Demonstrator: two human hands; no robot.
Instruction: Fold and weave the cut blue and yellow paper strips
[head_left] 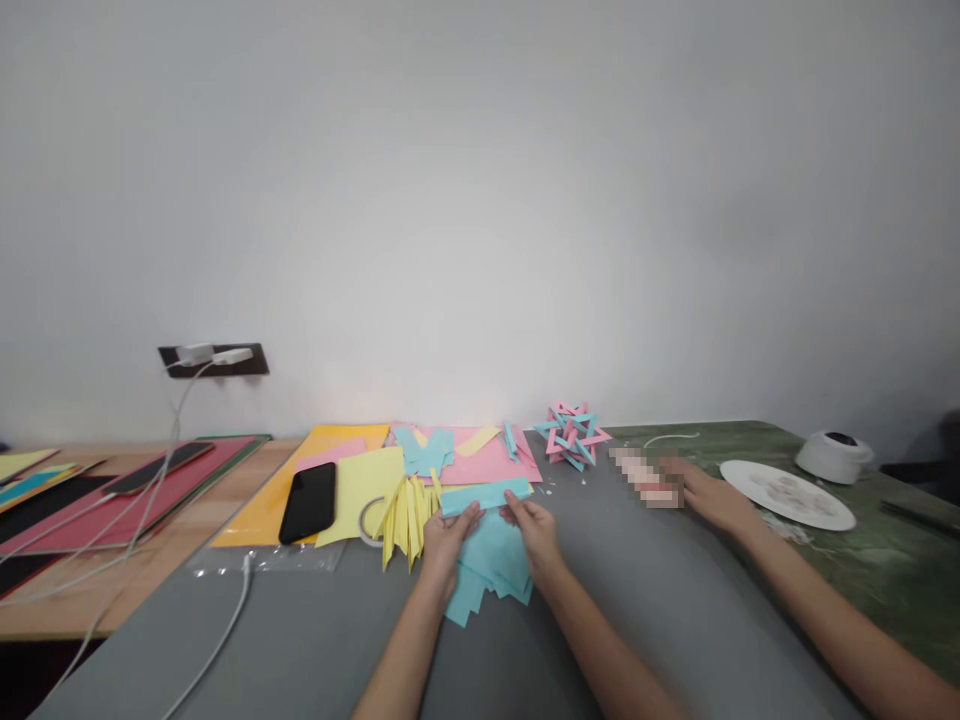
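Note:
A folded light blue paper strip (486,495) is stretched between my two hands. My left hand (448,535) pinches its left part, and my right hand (531,525) pinches it near the right end. Beneath them a fanned pile of light blue papers (491,560) lies on the grey table. Just left of my left hand is a bunch of folded yellow strips (409,520). Behind lie light blue pieces (425,452) and a pink sheet (525,465). A pink and blue paper star ball (574,436) stands at the back.
Another person's hand (697,490) reaches in from the right, beside a blurred patch. A white plate (787,495) and a white device (834,457) are farther right. On the left are a black phone (308,503), a yellow sheet (360,490), and a white cable (225,640).

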